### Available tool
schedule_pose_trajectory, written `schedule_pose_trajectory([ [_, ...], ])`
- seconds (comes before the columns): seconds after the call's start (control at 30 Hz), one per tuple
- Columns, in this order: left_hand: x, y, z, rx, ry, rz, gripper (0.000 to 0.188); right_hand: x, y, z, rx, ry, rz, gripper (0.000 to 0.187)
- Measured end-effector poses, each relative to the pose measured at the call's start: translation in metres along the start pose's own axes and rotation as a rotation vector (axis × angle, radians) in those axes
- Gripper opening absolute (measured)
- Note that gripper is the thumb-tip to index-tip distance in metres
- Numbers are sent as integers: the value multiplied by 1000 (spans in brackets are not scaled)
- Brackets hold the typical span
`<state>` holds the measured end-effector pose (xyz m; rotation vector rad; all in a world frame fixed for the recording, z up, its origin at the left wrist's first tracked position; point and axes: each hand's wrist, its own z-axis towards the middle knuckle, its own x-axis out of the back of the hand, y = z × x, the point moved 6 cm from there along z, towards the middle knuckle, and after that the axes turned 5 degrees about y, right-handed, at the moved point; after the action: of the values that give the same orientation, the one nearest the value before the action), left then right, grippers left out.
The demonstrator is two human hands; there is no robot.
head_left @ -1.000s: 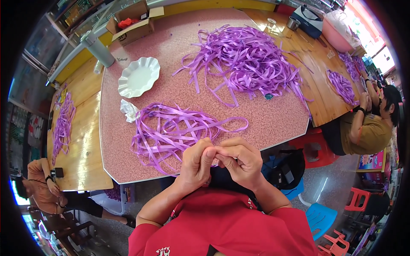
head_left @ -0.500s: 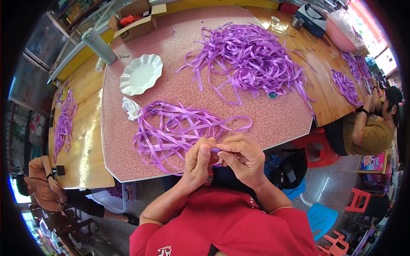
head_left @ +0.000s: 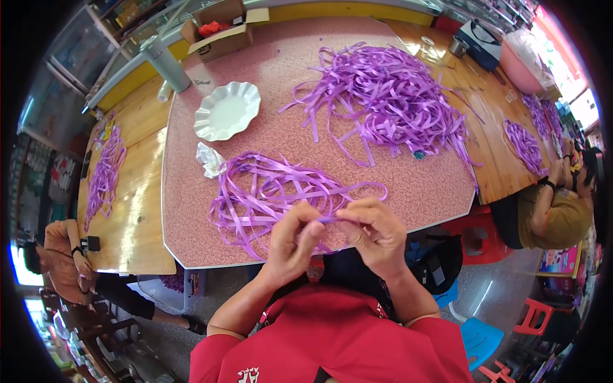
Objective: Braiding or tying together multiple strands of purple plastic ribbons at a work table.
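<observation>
Between my two hands a short stretch of purple ribbon (head_left: pixel 328 219) is pulled taut, just above the table's near edge. My left hand (head_left: pixel 292 239) pinches one end of that stretch between thumb and fingers. The other end is pinched by my right hand (head_left: pixel 373 235), with thumb and forefinger pressed together. Just beyond and left of my hands lies a loose, looped heap of purple ribbons (head_left: pixel 268 188). Farther right on the table rises a much larger pile of purple ribbons (head_left: pixel 389 96).
A white scalloped dish (head_left: pixel 228 112), crumpled white tissue (head_left: pixel 209 159), a grey-green flask (head_left: pixel 165 64) and an open cardboard box (head_left: pixel 223 41) stand along the pink table's far left. People sit at wooden tables on both sides. A blue stool (head_left: pixel 480 341) is behind me at right.
My hands have moved slightly apart, stretching the ribbon between them, where before the fingers were bunched together. The whole view has shifted a little, so the table items sit farther right.
</observation>
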<state>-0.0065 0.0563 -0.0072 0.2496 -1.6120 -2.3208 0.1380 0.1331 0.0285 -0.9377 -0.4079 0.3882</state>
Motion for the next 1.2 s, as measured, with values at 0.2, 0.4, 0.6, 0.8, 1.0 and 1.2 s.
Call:
schedule_pose_trajectory([
  [0.2, 104, -29, 20, 113, 517, 455, 23, 18, 31, 14, -91, 123, 23, 28],
  [0.4, 180, -43, 9, 4, 447, 923, 33, 0, 32, -2, 109, 2, -345, 35],
  [0.6, 146, -36, 12, -155, -180, 940, 51, -92, 18, -9, 248, -359, -330, 51],
  [0.8, 131, -25, 7, -159, -730, 1094, 103, -122, 45, -14, 215, -670, -583, 88],
  [1.0, 118, -28, -4, -321, -577, 1157, 90, -65, 72, -9, 318, -536, -603, 57],
  [1.2, 66, -39, 15, -440, -567, 1001, 78, -60, 71, -9, 396, -568, -507, 46],
])
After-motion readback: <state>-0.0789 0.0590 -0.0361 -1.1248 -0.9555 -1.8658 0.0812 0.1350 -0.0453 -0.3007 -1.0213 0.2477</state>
